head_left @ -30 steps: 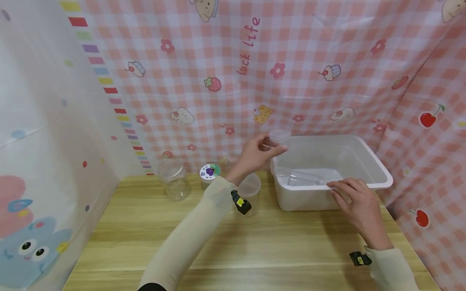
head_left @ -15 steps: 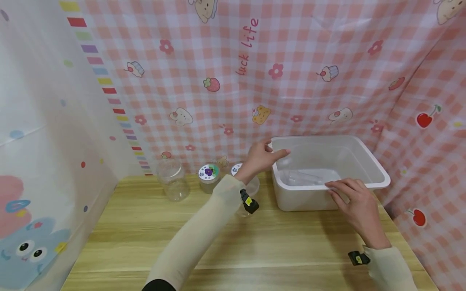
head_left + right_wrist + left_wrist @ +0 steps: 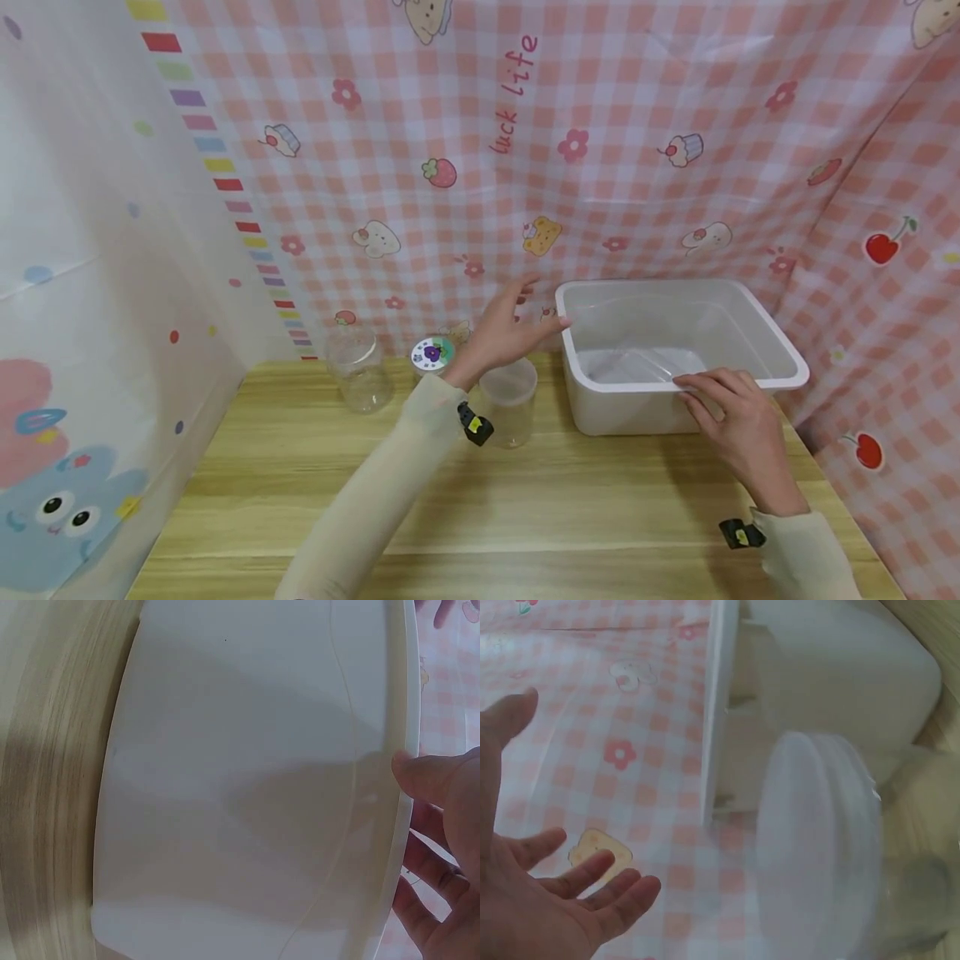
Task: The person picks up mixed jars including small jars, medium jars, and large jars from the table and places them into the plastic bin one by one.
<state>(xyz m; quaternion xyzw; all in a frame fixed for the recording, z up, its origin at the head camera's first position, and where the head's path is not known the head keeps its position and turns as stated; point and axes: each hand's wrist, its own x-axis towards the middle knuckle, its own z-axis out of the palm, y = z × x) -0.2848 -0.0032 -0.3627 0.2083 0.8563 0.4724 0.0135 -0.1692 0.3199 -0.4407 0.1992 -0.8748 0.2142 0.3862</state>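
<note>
My left hand hangs in the air with fingers spread and nothing in them, just left of the white tub. The left wrist view shows this hand apart from a clear jar with a frosted lid. That jar stands upright below my wrist. My right hand holds the tub's front rim; in the right wrist view, its thumb lies on the outer side and the fingers behind the rim. Clear plastic lies inside the tub, too see-through to count the pieces.
A clear jar stands at the back left of the wooden table. Beside it is a smaller jar with a printed lid, partly behind my left arm. A checked cloth hangs close behind the tub.
My left hand held a clear lidded container over the tub's left edge a second ago. It has let go of it into the tub and moved left. My right hand stays put.
</note>
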